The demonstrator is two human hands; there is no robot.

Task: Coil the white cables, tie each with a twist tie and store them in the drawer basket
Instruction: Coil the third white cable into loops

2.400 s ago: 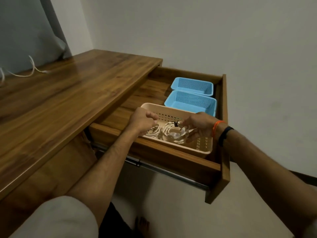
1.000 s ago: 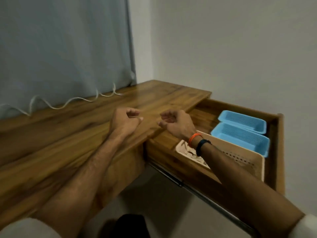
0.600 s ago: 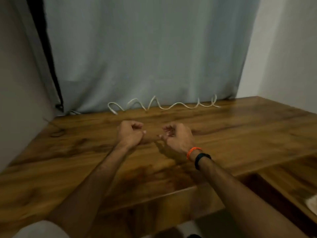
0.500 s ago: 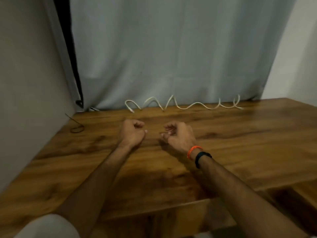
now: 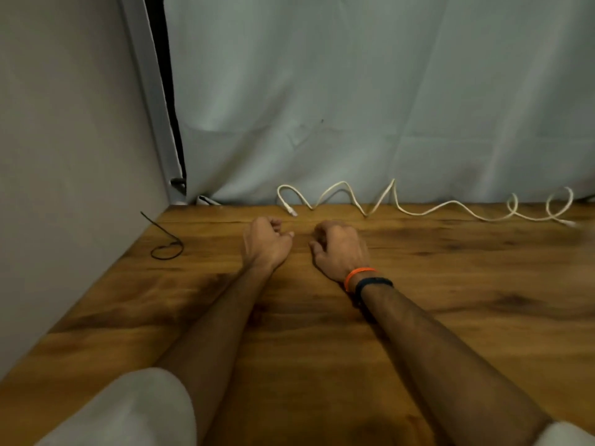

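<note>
I see the wooden desk (image 5: 418, 317) beneath a pale curtain (image 5: 354, 107). Both hands hover side by side over it, apart: the left hand (image 5: 265, 244) and right hand (image 5: 339, 249) each loosely curled, gripping nothing. The white cable (image 5: 415, 211) lies uncoiled along the desk's far edge; a black twist tie (image 5: 167, 249) lies far left.

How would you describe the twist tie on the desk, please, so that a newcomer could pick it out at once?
Start at the wooden desk and go to its far left corner, where the wall meets the curtain. The twist tie lies there near the wall, left of both hands. It is thin, black wire bent into a small loop with one straight tail, unlike the long, wavy white cable along the curtain.
</note>
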